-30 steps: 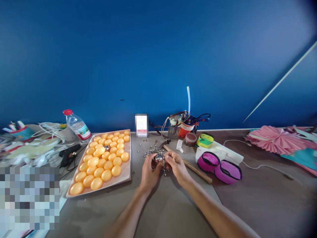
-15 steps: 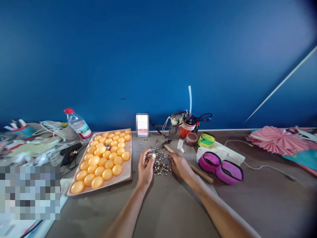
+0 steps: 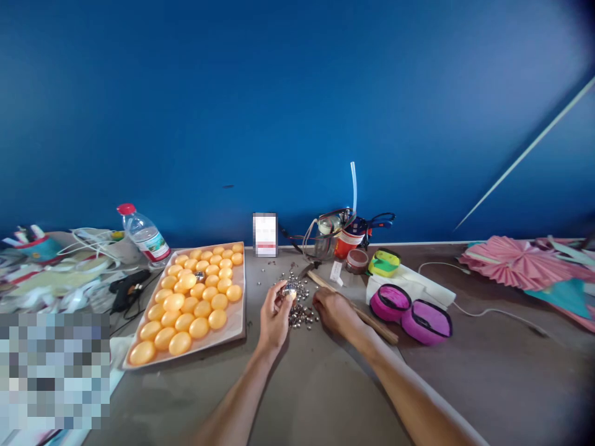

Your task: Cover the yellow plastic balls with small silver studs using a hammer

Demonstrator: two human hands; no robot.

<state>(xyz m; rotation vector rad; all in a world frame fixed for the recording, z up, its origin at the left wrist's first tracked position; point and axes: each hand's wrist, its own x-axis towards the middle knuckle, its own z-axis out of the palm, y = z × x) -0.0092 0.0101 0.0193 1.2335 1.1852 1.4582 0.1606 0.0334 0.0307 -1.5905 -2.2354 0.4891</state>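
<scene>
My left hand (image 3: 275,314) is closed around an orange ball partly covered in silver studs (image 3: 290,291). It holds the ball over the left side of a pile of small shiny metal studs (image 3: 303,317) on the table. At the pile's right edge is my right hand (image 3: 335,313), its fingers curled together and low to the tabletop. Whatever those fingertips may hold is hidden. Under and behind the right hand lies a hammer with a wooden handle (image 3: 383,331), its dark head near the pile's far side.
On the left, a shallow tray (image 3: 238,322) carries many orange balls (image 3: 199,327) and one studded ball (image 3: 200,276). A bottle (image 3: 147,235) and glue gun (image 3: 127,290) stand beyond it. To the right are pink-purple mesh bands (image 3: 426,322), a round jar (image 3: 357,260) and a red cup (image 3: 346,243).
My right hand has shifted slightly left and its fingers have curled in more toward the studs. My left hand keeps hold of the studded ball. The view has moved a little.
</scene>
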